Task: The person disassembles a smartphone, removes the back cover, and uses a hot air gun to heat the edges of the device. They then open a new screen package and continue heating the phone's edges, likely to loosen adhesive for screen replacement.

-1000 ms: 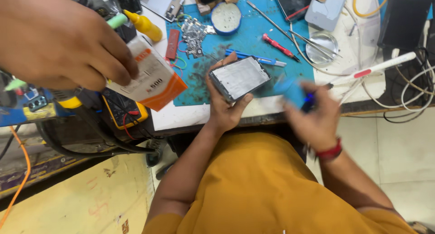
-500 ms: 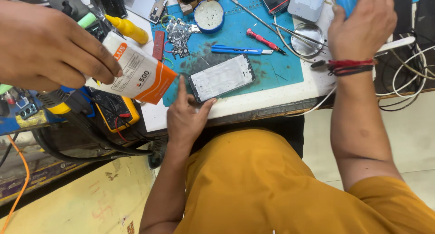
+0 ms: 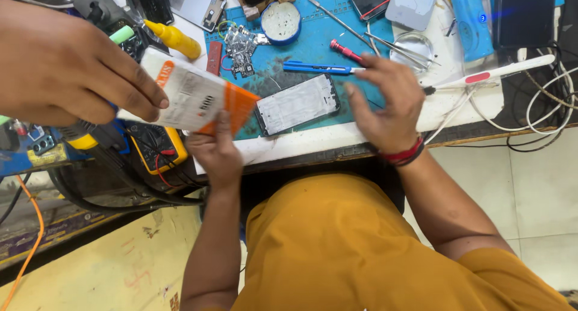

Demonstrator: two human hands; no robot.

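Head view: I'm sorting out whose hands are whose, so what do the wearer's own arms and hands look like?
Both forearms are bare, with no gloves. The right hand has red and dark bands around the wrist; the left hand wears nothing. The shirt is mustard yellow, with a short sleeve on the right arm.

A yellow squeeze bottle (image 3: 174,39) lies beside a loose circuit board (image 3: 241,49). A round blue tin (image 3: 280,22) sits above a blue utility knife (image 3: 316,68).
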